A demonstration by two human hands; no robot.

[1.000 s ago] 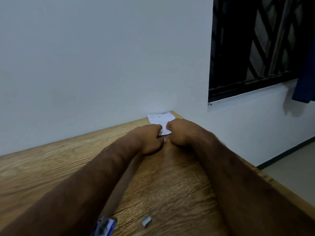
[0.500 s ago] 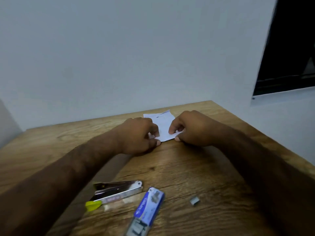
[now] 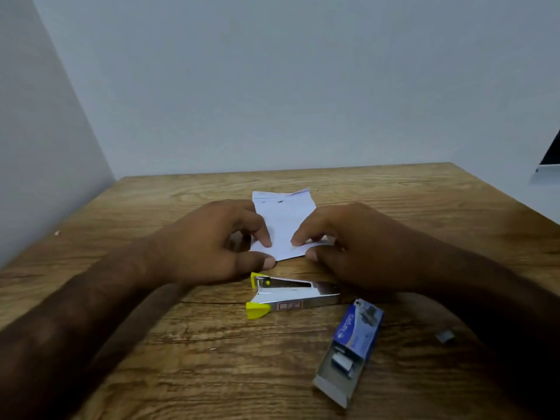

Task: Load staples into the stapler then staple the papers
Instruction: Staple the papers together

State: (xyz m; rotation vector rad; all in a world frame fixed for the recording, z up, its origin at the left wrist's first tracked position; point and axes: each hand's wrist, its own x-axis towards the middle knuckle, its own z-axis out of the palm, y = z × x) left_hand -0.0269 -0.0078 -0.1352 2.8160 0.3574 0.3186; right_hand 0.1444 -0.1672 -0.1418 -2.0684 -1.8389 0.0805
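Nearest the person, the blue staple box (image 3: 351, 347) is lying with its tray slid out toward the near edge, a strip of staples (image 3: 341, 363) showing inside, likely so that a strip can be lifted out without picking the box up. To its right a small loose staple strip (image 3: 445, 337) is sitting apart on the wood. Just beyond the box the stapler (image 3: 291, 295), metal with yellow tips, is lying on its side and gaping open, touched by neither hand. Past it, the left hand (image 3: 212, 244) and right hand (image 3: 357, 247) are pressing fingertips and thumbs on the near end of the white papers (image 3: 283, 219), seemingly squaring them; neither hand is closed around anything. The papers are lying flat at the middle of the counter (image 3: 151, 359), their far end free. Bare wood is lying open to both sides and behind, up to the walls, while the right edge is dropping off near the forearm.
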